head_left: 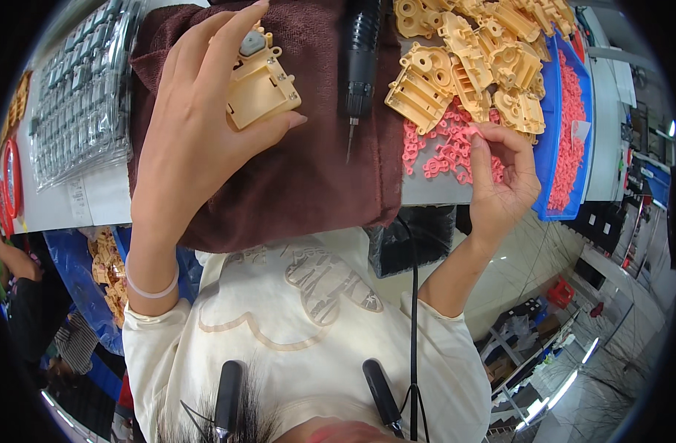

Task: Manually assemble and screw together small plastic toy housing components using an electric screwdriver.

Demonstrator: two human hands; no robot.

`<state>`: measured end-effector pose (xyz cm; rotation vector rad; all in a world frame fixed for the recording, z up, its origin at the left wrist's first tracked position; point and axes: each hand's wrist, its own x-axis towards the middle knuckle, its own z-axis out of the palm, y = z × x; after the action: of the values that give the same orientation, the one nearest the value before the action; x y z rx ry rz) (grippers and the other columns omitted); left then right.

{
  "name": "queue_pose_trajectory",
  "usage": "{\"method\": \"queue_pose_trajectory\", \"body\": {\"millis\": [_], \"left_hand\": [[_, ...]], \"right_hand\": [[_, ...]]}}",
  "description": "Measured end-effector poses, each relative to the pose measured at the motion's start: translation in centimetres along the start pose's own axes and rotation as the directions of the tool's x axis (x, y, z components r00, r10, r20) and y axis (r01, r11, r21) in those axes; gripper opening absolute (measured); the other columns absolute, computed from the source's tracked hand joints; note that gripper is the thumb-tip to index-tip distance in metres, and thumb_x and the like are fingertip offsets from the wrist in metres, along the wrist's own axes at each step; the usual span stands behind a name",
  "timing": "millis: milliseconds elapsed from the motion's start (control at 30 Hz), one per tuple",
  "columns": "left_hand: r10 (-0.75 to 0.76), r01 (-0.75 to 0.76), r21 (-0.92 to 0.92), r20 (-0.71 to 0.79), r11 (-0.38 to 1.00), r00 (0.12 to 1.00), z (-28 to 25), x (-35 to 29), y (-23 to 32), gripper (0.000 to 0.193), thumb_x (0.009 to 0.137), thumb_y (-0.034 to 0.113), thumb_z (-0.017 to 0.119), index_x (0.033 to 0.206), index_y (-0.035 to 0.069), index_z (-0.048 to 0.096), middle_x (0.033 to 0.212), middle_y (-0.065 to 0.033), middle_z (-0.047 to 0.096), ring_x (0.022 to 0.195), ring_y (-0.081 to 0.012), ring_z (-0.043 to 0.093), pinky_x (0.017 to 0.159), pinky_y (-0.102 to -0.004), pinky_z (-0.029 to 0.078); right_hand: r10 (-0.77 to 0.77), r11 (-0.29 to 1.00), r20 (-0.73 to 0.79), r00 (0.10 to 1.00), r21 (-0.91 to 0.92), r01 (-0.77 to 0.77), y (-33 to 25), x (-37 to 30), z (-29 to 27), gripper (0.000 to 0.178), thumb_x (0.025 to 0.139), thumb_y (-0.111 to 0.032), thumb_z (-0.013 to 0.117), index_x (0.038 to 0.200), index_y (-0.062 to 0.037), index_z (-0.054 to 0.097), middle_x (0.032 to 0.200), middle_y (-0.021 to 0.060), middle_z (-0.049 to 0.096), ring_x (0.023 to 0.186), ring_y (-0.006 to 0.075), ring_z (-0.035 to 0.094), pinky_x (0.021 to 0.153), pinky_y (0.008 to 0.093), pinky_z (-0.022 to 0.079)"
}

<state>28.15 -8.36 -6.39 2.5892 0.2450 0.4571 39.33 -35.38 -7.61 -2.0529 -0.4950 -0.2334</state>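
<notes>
Lifting one of the pink pieces (449,153) cleanly calls, I think, for fingertips only, with the yellow case (258,102) kept steady over the towel (301,184). My right hand (506,173), right of the towel, has thumb and forefinger narrowed; I can't tell if they've caught one. My left hand (194,103) arches wide above the towel, around the case, grip unclear.
</notes>
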Motion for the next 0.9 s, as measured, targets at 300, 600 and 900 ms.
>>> {"method": "queue_pose_trajectory", "body": {"millis": [300,600,900], "left_hand": [[0.27,-0.214,-0.325,0.138,0.921,0.953,0.2,2.6,-4.0,0.093,0.059,0.013,0.087,0.143,0.012,0.046,0.144,-0.0089,0.044,0.131,-0.028,0.045,0.108,-0.0389,0.039],[0.139,-0.077,-0.223,0.274,0.972,0.952,-1.9,3.2,-3.3,0.095,0.067,0.035,0.087,0.142,0.005,0.037,0.14,-0.0193,0.034,0.131,-0.0375,0.039,0.107,-0.0412,0.04],[0.243,-0.117,-0.43,0.251,0.895,0.937,-1.8,3.7,-5.0,0.096,0.069,0.029,0.085,0.144,0.003,0.031,0.137,-0.0217,0.034,0.126,-0.0388,0.044,0.104,-0.0418,0.043]], "right_hand": [[-0.073,0.997,0.132,0.989,0.03,0.069,-2.3,1.4,1.7,0.013,0.081,0.005,0.069,0.093,0.0002,0.067,0.086,0.006,0.071,0.071,0.0104,0.064,0.068,0.0238,0.051],[-0.52,0.853,0.318,0.793,0.15,0.5,-7.3,6.8,10.6,0.018,0.078,0.003,0.067,0.095,-0.0038,0.068,0.083,0.0102,0.066,0.071,0.0227,0.065,0.065,0.0314,0.052],[-0.785,0.583,0.265,0.56,0.01,0.813,-4.7,5.9,13.8,0.035,0.07,-0.001,0.069,0.104,-0.0065,0.068,0.094,0.006,0.063,0.079,0.0253,0.059,0.07,0.0359,0.05]]}}
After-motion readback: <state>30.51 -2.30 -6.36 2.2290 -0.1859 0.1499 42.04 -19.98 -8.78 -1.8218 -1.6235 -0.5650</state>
